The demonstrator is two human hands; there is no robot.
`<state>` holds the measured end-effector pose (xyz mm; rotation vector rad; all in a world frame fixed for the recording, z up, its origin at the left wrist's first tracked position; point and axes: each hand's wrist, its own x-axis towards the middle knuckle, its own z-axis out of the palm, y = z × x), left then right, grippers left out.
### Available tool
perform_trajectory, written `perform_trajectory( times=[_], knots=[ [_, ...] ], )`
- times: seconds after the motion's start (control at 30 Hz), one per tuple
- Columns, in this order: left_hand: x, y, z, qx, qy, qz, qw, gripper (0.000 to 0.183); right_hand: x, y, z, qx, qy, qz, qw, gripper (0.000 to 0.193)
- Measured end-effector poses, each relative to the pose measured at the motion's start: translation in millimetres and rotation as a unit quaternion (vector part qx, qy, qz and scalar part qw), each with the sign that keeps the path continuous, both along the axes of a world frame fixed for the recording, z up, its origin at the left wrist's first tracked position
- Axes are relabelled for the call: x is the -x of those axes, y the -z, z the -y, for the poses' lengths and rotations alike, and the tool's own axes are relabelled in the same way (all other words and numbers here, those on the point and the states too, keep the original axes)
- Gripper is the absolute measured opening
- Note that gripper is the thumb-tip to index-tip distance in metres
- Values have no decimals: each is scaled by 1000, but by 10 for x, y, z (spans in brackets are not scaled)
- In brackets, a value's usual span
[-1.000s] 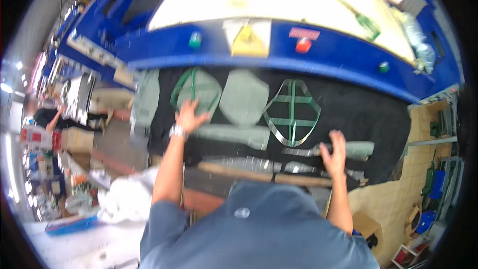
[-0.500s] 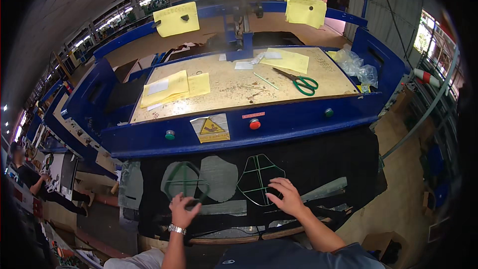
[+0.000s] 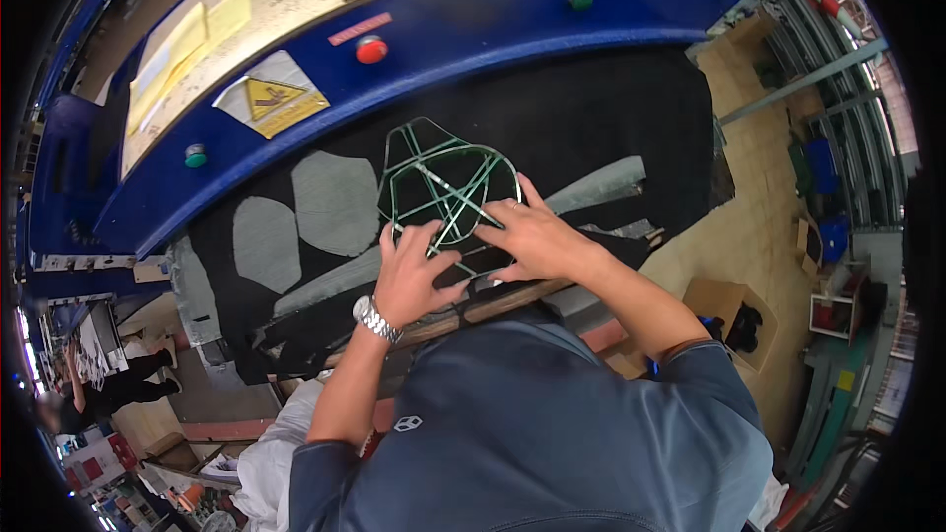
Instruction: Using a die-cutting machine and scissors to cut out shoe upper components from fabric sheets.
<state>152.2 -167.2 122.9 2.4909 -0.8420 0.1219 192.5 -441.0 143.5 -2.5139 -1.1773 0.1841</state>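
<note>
Single head fisheye, looking steeply down, close over black work surface [image 3: 591, 128].

Both hands, left [image 3: 412, 274] and right [image 3: 527, 234], reach forward, fingers spread.

Even, bright workshop light falls from above, so the blue machine front [image 3: 512, 30] shows a soft sheen and the black mat [image 3: 591, 118] stays deep and nearly textureless. Shadows are faint, only a soft dark edge under the left hand [image 3: 412, 274] and right hand [image 3: 527, 234]. Fisheye bending curves straight edges strongly toward the black rim, where the aisle at lower left turns small and blurred, while the centre is sharp
</note>
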Motion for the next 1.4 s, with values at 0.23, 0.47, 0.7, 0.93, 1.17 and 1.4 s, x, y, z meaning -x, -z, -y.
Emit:
perform_trajectory(
  times=[0.23,0.47,0.7,0.93,1.17,1.4],
  knots=[
    [-665,38,651,-29,101,4,994,47,61,442,711,-97,139,65,983,34],
    [-792,96,735,-4,-57,9,998,50,-116,898,902,-180,314,83,929,29],
    [-417,468,-181,-17,-238,5,971,44,-353,1255,849,-147,394,109,901,37],
    [-32,642,-371,39,-304,-92,947,53,-381,1312,621,-108,439,85,888,40],
    [18,769,-228,50,-296,-130,945,63,-413,1327,249,-117,483,84,864,44],
    [-4,727,-201,53,-284,-100,952,59,-382,1342,168,-113,501,54,856,48]
  ],
)
